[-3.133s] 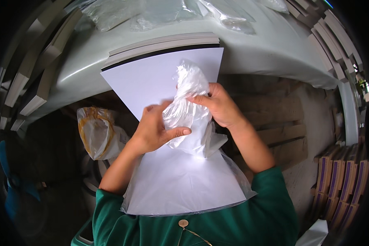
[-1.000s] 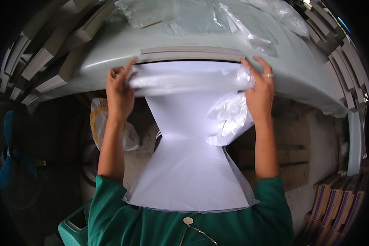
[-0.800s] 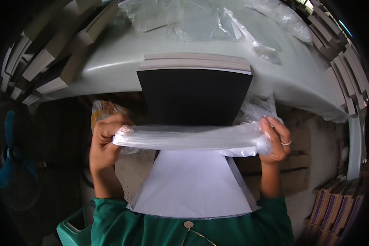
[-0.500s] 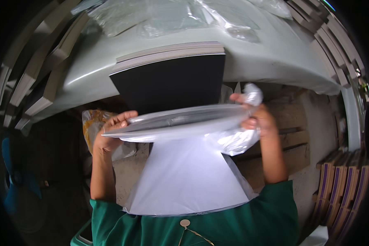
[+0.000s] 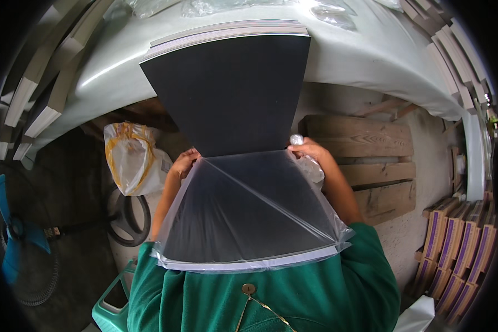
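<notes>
A clear plastic bag [image 5: 243,191] is spread flat over my lap, with a black sheet showing through it and a white strip along its near edge. My left hand [image 5: 188,161] pinches the bag's far left corner. At the far right corner, my right hand [image 5: 307,148] closes on the film, with crumpled plastic [image 5: 314,169] bunched beside it. Just beyond the bag's far edge is a large black board [image 5: 232,91] on top of a thick stack with pale layered edges [image 5: 227,34]. Whether the two black surfaces are one piece cannot be told.
Folded clear plastic [image 5: 332,14] lies on the pale-covered table [image 5: 365,55]. Stacks of boards stand at both sides. A white-yellow sack [image 5: 128,157], a blue-bladed fan [image 5: 19,229] and a green stool [image 5: 113,299] are left; a wooden pallet [image 5: 365,160] and bundled cartons [image 5: 459,249] right.
The bag, earlier held up with its mouth spread, is now lowered flat onto my lap. Black shows through it where a white sheet was visible. Both hands have drawn closer together.
</notes>
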The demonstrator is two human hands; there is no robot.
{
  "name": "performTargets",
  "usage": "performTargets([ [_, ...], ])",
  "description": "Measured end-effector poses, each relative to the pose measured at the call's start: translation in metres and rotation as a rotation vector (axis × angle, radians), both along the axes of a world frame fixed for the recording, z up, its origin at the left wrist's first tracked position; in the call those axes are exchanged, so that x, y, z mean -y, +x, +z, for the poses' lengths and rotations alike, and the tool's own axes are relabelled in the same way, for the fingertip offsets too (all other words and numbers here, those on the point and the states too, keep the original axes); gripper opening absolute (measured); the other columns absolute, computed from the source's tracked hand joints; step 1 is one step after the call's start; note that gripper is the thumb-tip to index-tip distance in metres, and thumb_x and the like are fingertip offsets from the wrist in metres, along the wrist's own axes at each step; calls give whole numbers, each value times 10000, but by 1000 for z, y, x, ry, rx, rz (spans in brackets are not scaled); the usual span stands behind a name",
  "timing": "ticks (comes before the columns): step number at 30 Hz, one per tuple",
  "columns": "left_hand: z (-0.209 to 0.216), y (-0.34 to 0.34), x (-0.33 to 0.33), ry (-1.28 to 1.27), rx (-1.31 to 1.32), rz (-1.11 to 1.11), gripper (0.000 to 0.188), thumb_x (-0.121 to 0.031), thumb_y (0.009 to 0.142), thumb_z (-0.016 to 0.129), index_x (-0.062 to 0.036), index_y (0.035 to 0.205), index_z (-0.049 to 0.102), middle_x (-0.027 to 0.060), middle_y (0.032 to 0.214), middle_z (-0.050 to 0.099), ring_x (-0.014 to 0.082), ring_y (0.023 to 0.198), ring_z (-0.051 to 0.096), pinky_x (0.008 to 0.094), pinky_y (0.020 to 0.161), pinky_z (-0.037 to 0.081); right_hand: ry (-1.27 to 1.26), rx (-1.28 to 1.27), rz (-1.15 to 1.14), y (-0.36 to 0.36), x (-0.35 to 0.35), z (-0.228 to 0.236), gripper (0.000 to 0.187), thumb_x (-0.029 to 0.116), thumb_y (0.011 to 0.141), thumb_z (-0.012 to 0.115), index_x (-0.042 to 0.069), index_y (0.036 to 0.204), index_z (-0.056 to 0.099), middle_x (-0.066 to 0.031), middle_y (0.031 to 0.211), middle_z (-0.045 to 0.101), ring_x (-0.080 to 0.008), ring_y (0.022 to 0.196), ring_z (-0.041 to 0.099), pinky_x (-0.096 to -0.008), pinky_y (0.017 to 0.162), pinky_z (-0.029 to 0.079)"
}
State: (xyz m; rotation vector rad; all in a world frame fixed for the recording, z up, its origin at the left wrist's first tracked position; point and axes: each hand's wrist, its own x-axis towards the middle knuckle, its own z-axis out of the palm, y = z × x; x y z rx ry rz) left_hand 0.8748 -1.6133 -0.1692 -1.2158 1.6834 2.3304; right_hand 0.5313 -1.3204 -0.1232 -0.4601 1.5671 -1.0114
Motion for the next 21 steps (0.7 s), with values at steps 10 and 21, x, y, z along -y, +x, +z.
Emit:
performTargets([
  [10,322,-91,-89,-854,-683,-346,462,-243,670,731,-23,1026,537,53,976,535,134,879,488,302,783,398,-1034,45,-22,90,50,265,466,348,930,344,-12,1213,434,-189,1284,407,-266,1182,406,-343,928,378],
  [21,291,-99,-88,-579,-635,-33,147,-141,873,542,-27,788,579,-55,702,519,14,648,415,174,577,336,-667,102,-172,94,85,238,290,178,808,610,-35,1001,571,-84,859,625,-142,803,586,-271,721,467],
])
